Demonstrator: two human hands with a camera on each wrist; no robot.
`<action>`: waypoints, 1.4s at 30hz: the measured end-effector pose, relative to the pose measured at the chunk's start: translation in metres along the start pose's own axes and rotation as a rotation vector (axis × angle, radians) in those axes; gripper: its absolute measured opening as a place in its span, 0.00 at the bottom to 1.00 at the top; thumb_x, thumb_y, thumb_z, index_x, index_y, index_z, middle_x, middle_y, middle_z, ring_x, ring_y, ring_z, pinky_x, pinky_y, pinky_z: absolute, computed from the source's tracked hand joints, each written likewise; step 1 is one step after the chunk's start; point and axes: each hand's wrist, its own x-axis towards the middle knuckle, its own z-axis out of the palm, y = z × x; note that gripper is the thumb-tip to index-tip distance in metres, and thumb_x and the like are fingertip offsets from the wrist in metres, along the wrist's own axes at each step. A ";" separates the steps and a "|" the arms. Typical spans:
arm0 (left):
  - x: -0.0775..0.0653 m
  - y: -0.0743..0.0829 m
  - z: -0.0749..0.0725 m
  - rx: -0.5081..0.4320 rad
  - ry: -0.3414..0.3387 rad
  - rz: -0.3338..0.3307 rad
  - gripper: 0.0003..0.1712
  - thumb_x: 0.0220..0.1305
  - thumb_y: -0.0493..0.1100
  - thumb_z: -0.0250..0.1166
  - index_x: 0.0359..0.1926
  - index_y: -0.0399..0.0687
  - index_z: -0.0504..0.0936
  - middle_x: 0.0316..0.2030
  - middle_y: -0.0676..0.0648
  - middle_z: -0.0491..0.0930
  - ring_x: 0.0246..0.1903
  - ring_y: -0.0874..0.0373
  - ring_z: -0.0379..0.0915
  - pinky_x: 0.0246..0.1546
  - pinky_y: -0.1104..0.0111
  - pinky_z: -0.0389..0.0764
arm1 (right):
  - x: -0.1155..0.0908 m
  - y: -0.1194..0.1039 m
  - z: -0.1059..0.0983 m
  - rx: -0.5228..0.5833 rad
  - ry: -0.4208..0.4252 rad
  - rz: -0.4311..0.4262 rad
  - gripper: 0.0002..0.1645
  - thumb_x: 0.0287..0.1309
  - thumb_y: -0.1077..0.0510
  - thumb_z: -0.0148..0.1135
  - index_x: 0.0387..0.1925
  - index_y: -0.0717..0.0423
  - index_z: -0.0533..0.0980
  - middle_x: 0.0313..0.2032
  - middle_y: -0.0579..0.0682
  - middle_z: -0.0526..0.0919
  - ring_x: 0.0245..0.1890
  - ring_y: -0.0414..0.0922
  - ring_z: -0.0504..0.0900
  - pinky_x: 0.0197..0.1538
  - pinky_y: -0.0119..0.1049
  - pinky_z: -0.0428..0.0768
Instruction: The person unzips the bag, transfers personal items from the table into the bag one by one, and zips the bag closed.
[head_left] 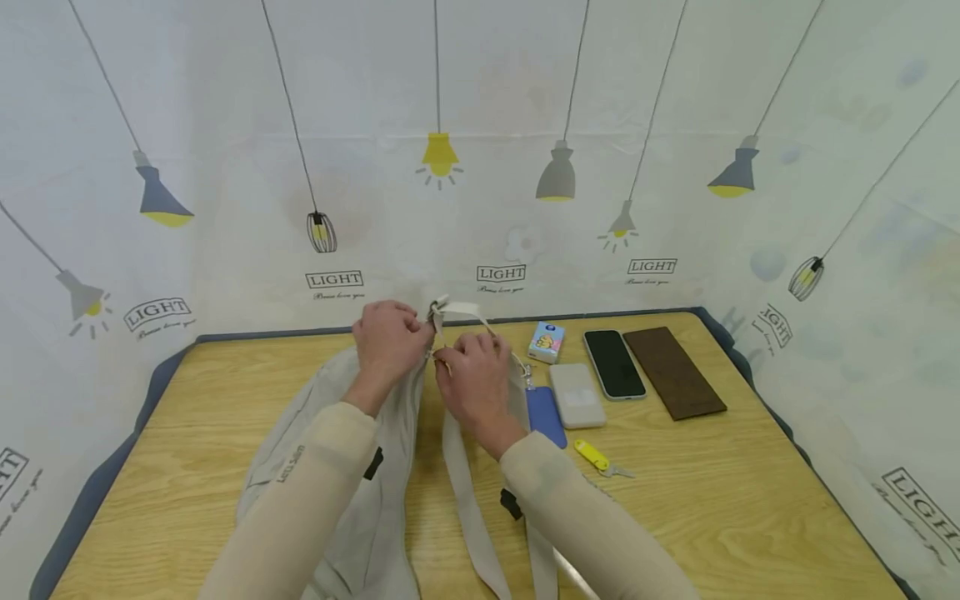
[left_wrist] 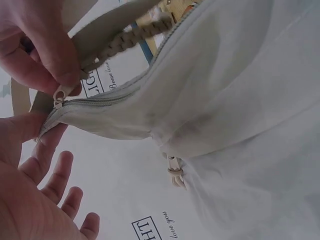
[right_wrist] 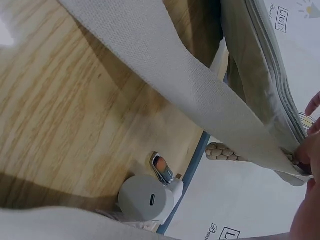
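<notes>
A pale grey backpack (head_left: 352, 500) hangs upright from both hands at the table's middle, its straps (head_left: 463, 492) trailing toward the front. At the top, my left hand (head_left: 392, 337) pinches the fabric at the zipper's end between thumb and forefinger; its other fingers spread loosely in the left wrist view. Close beside it, my right hand (head_left: 480, 375) pinches the zipper pull (left_wrist: 61, 95) right at that end. The zipper (left_wrist: 117, 97) runs along the bag's upper edge. A braided cord (left_wrist: 135, 39) hangs near the right hand, and a second pull (left_wrist: 174, 167) dangles lower on the bag.
Right of the bag lie a blue card holder (head_left: 546, 417), a white power bank (head_left: 577, 396), a small patterned box (head_left: 546, 342), a phone (head_left: 615, 365), a brown wallet (head_left: 675, 371) and a key with yellow tag (head_left: 592, 454). A white cylinder (right_wrist: 142, 197) shows in the right wrist view.
</notes>
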 end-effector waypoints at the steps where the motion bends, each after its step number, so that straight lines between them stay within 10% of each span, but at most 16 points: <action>1: 0.000 -0.001 0.000 0.003 -0.002 -0.005 0.20 0.59 0.48 0.60 0.14 0.46 0.82 0.50 0.48 0.82 0.60 0.44 0.66 0.63 0.44 0.61 | 0.000 0.001 0.000 0.002 0.010 -0.006 0.05 0.57 0.50 0.65 0.31 0.41 0.86 0.32 0.43 0.75 0.37 0.45 0.72 0.52 0.47 0.66; 42: 0.004 -0.013 -0.007 0.038 0.037 0.013 0.19 0.63 0.52 0.59 0.26 0.44 0.87 0.55 0.47 0.78 0.64 0.43 0.62 0.64 0.43 0.59 | -0.013 0.012 -0.014 0.041 0.049 -0.142 0.06 0.54 0.54 0.63 0.25 0.44 0.84 0.46 0.47 0.78 0.51 0.46 0.75 0.57 0.50 0.64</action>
